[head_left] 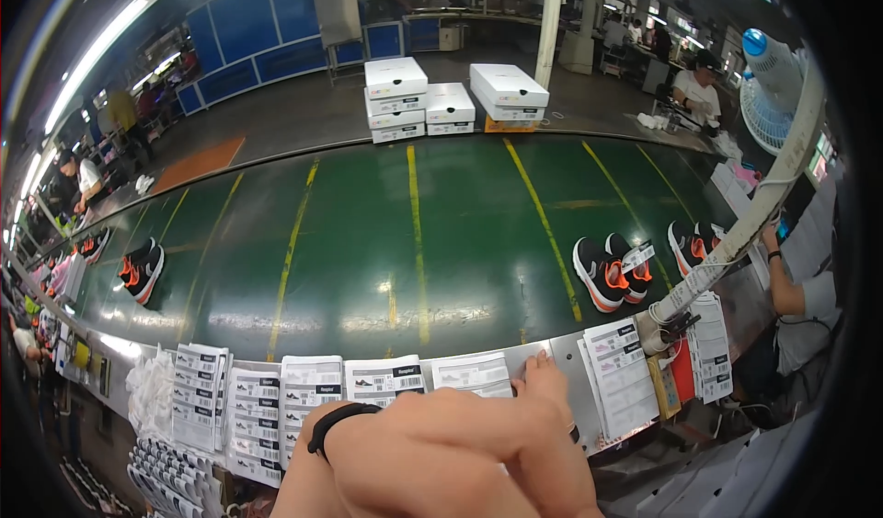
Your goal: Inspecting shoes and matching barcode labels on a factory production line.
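Observation:
My left hand (451, 440) is large and close, with a black band round its wrist. It crosses in front of my right forearm, and its fingers are hidden. Just beyond it my right hand (543, 382) lies on the metal edge of the bench, fingers stretched forward and no object visible in them. Right beside those fingers is a stack of printed label sheets (471, 368). More label stacks (382, 374) line the edge to the left, partly covered by my left hand. Another label stack (618, 371) lies to the right of my right hand.
A green conveyor belt (359, 242) with yellow lines runs across. Black-and-orange sneakers (602, 274) stand on its right, another pair (143, 270) at left. White shoeboxes (395, 78) are stacked beyond. A slanted pole (736, 233) and a blue fan (768, 95) stand at right, near another person's arm (782, 274).

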The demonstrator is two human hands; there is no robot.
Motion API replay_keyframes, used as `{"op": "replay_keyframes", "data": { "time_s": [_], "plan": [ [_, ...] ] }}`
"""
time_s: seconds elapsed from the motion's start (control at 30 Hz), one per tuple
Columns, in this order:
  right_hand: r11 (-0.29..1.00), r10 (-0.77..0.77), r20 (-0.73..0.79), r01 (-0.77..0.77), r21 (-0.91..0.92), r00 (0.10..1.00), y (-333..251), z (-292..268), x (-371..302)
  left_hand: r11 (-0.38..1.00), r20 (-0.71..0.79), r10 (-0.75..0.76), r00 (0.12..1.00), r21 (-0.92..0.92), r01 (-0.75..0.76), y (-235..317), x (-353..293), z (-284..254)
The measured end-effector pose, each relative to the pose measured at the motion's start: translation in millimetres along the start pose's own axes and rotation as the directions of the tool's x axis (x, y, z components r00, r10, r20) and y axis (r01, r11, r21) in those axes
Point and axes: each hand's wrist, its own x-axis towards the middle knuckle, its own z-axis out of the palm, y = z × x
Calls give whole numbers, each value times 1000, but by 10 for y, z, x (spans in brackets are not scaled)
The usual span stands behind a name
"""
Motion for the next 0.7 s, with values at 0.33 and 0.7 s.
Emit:
{"op": "replay_keyframes", "data": {
  "time_s": [0.33, 0.7],
  "plan": [
    [1000, 30, -47, -30, -9, 998, -35, 25, -34, 891, 83, -454, 887, 62, 450, 215, -151, 50],
    [999, 34, -78, -31, 39, 996, 7, 69, -37, 799, 167, -587, 792, -38, 600, 165, -1, 197]
  ]
}}
